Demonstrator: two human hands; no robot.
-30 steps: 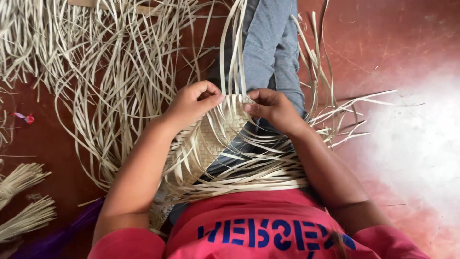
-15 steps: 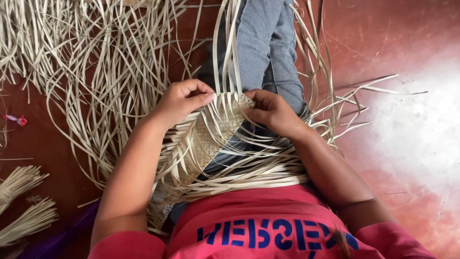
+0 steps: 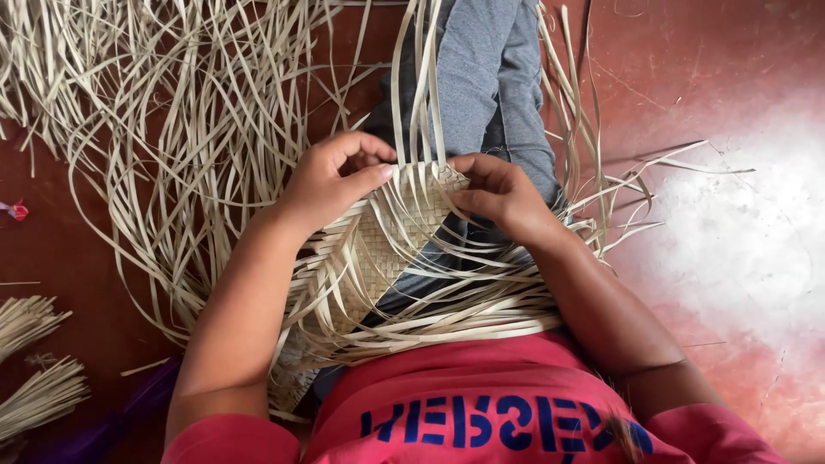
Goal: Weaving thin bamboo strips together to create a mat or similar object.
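A partly woven palm-strip mat (image 3: 391, 236) is held across the lap, over grey trousers (image 3: 485, 77). Its upper edge is pinched by the left hand (image 3: 331, 180), thumb laid flat over the weave and fingers curled behind. The right hand (image 3: 498, 193) is closed on the same edge from the other side, fingertips pressing the plaiting. Unwoven strip ends (image 3: 421, 82) rise from the edge between the two hands, and more fan out toward the waist and to the right.

Risk, as judged: the free ends are loose and crossing; if the pinch were slackened, the last rows could slip open. Thin strips bent sharply at the edge could crease or split. A wrong strip could be picked from the crowded fan.

Room: the floor on the left is covered by a spread of loose strips (image 3: 172, 129), with tied bundles (image 3: 34, 361) at the lower left. Bare red floor (image 3: 730, 69) lies to the right, beyond the trailing ends.
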